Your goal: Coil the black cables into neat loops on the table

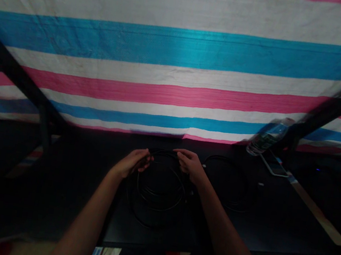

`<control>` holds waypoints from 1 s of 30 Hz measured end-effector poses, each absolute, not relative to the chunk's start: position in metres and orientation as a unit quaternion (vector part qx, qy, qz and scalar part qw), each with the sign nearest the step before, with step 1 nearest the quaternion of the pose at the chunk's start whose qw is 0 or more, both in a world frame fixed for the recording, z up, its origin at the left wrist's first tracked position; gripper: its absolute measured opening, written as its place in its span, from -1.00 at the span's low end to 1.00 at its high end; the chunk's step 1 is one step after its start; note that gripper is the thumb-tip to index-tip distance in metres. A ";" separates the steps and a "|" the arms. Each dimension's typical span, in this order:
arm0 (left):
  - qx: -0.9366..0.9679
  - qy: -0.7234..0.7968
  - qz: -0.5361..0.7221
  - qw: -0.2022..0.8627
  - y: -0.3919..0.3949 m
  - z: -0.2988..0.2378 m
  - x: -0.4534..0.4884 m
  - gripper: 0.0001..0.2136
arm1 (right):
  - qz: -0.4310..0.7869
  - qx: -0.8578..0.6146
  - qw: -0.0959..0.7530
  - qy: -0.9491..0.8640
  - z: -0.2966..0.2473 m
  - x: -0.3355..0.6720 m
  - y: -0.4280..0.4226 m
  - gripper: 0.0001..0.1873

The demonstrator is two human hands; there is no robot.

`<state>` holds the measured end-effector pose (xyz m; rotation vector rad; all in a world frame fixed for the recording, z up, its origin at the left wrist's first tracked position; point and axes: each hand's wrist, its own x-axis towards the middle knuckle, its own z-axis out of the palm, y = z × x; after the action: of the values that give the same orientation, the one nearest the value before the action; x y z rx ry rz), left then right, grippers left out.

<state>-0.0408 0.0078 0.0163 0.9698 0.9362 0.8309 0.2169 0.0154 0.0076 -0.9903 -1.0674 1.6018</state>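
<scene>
A black cable (158,207) lies in loose round loops between my two hands, over the dark tabletop. My left hand (137,161) is closed around the upper left side of the loops, its fingers curled over the strands. On the upper right side, my right hand (188,163) pinches the same cable between thumb and fingers. Close to the right of that hand, a second coil of black cable (226,205) rests on the table, with small pale tags or ends near it. The finer strands are hard to make out in the dim light.
The black table (286,232) ends at a front edge near my body. A clear plastic bottle (267,138) leans at the back right, beside a phone (274,164). Dark metal bars (20,73) slope at both sides. A striped plastic sheet (183,47) hangs behind.
</scene>
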 end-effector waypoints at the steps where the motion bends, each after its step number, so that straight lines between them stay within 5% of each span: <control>1: 0.422 0.419 0.381 0.708 0.008 0.016 -0.040 -0.56 | 0.658 -0.395 0.482 -0.423 0.008 0.218 0.016 -0.56; 9: 0.410 0.396 0.386 0.725 0.005 0.019 -0.038 -0.67 | 0.700 -0.372 0.480 -0.376 0.014 0.225 0.017 -0.49; 15: 0.456 0.393 0.374 0.705 0.003 0.022 -0.036 -0.45 | 0.716 -0.393 0.383 -0.431 0.013 0.223 0.011 -0.49; 24: 0.670 0.499 0.397 0.379 0.009 0.013 -0.024 -0.66 | 0.738 -0.366 0.381 -0.420 0.012 0.213 0.008 -0.45; 30: 0.622 0.501 0.389 0.460 0.009 0.024 -0.036 -0.73 | 0.719 -0.368 0.325 -0.491 0.018 0.237 0.010 -0.51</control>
<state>-0.0365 0.0093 0.0238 1.5303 1.2328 0.9568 0.2369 0.0101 0.0183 -0.9651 -1.2879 1.8857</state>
